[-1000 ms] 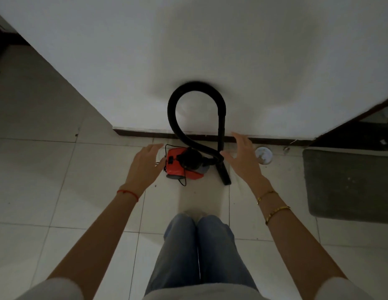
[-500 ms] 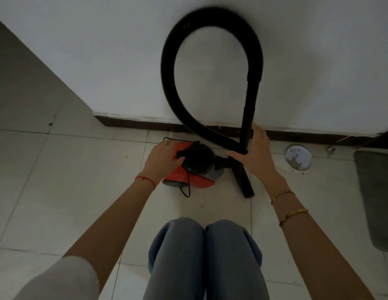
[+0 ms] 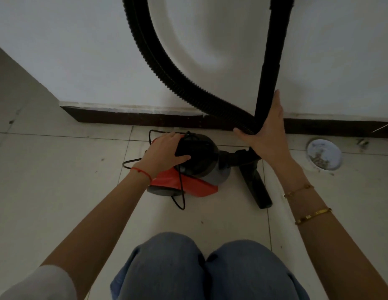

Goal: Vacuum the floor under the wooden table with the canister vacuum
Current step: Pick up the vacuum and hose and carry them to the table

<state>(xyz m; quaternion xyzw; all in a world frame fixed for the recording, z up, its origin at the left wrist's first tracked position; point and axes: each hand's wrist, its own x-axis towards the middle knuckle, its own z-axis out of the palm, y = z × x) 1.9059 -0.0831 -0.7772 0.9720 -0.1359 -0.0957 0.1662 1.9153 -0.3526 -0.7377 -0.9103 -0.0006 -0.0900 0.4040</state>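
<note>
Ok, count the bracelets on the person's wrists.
3. A red string bracelet sits on the left wrist; two gold bracelets are on the right forearm, one nearer the hand, one further up. None looks hidden.

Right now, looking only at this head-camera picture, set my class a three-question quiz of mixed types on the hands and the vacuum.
1. True or false: the left hand grips the black top of the canister vacuum.
2. Which does the right hand hold? A the rigid wand; B the power cord; C the floor drain cover.
3. Fill in: the nozzle rests on the ___ floor.

Key: 1 true; 2 A; 3 tiled.
</note>
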